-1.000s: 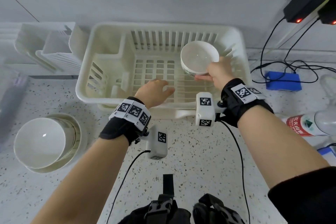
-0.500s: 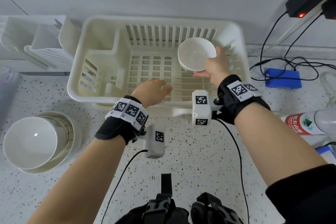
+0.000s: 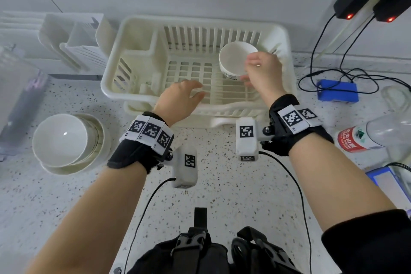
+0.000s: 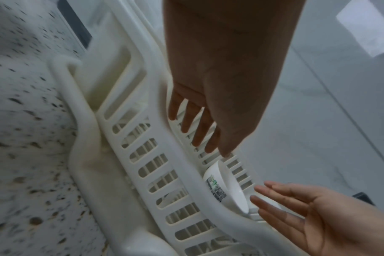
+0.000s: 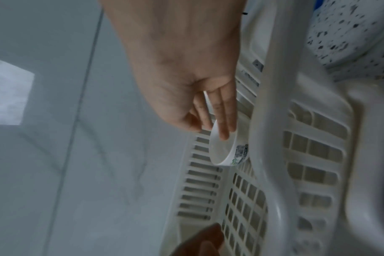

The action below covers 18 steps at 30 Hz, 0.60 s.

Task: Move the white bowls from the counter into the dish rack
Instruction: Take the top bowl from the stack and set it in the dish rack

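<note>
Bowls are the business: nearest, on the speckled worktop (image 3: 222,184) at the person's left, a stack of white bowls (image 3: 66,140) waits, well apart from both hands. Further in, the left hand (image 3: 180,100) hangs over the front rim of the dish rack (image 3: 138,29), fingers straight and spread, holding nothing. Beyond it, in the right part of the rack, the right hand (image 3: 262,73) pinches one white bowl (image 3: 233,60) by its rim, thumb on the inside and fingers down the outer wall, the bowl tipped on edge with its opening turned left. Whether its lower edge already touches the rack's ribs I cannot tell. To the right of the rack lie a blue box (image 3: 338,93) with cables and a plastic bottle (image 3: 373,135) on its side

Risks, as I judge them: a rim pinch is a thin hold on glazed ware, so letting go before the bowl seats between the ribs could let it roll or topple flat. Setting it down hard against the side wall could chip it or shove the light plastic rack back
</note>
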Motion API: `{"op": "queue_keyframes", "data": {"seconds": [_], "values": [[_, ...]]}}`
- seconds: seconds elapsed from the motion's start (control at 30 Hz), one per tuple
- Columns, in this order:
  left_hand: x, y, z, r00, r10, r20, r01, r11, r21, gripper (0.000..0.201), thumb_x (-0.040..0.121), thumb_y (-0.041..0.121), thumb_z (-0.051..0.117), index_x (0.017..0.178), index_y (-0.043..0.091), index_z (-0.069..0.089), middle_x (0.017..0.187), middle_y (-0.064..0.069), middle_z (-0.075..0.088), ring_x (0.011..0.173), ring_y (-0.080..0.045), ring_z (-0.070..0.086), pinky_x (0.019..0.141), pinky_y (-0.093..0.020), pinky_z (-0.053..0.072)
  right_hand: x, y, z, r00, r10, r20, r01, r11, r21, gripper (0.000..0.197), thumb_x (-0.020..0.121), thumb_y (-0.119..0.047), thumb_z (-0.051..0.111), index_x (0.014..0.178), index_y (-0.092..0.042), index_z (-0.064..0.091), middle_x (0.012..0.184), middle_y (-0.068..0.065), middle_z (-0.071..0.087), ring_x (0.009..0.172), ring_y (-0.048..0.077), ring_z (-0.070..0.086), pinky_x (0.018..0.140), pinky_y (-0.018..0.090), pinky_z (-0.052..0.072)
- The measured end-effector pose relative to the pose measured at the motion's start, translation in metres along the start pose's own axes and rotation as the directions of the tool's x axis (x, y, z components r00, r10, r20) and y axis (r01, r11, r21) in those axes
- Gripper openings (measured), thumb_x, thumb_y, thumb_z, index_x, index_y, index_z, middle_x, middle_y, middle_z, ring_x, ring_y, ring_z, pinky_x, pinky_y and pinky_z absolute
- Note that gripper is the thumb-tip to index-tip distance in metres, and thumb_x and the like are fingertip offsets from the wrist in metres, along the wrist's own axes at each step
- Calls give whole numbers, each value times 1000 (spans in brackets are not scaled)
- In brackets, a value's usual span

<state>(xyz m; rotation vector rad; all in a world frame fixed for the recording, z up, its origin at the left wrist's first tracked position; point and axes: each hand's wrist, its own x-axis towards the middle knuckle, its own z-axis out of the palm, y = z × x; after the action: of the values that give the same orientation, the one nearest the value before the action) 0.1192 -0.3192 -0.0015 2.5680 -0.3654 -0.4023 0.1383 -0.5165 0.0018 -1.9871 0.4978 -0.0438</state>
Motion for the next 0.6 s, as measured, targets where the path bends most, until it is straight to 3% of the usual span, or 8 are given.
{"op": "queue_keyframes", "data": {"seconds": [0.17, 0.33, 0.47, 0.6], "values": [[-51, -1, -11, 960, -11, -278, -20, 994, -110, 30, 93, 20, 49, 119, 11, 60, 127, -7, 62, 105, -24, 61, 90, -26, 43, -58, -19, 11, 961, -277, 18, 274, 956, 105, 16, 89, -6, 53, 100, -5, 65, 96, 11, 71, 64, 18, 71, 63, 33, 60], [-105, -23, -21, 882, -116, -457, 24, 979, -203, 26, 89, 13, 51, 111, 11, 65, 114, -5, 69, 89, -18, 61, 82, -21, 43, -114, -37, 42, 829, -555, 72, 548, 831, 96, 16, 90, -7, 54, 95, -4, 68, 77, 4, 71, 63, 12, 70, 59, 34, 61], [-141, -57, -30, 826, -163, -540, 55, 976, -210, 25, 87, 10, 50, 105, 11, 69, 109, -5, 72, 94, -22, 66, 87, -32, 52, -152, -52, 82, 714, -684, 147, 684, 727, 58, 17, 89, -9, 55, 94, -3, 70, 78, 8, 74, 64, 15, 70, 59, 36, 61], [-171, -99, -45, 792, -239, -562, 121, 963, -239, 27, 85, 5, 48, 102, 10, 69, 106, -6, 73, 95, -24, 66, 89, -35, 52, -180, -61, 133, 686, -685, 243, 707, 707, -1, 18, 86, -11, 56, 95, -6, 70, 81, 7, 75, 66, 17, 70, 65, 38, 60]]}}
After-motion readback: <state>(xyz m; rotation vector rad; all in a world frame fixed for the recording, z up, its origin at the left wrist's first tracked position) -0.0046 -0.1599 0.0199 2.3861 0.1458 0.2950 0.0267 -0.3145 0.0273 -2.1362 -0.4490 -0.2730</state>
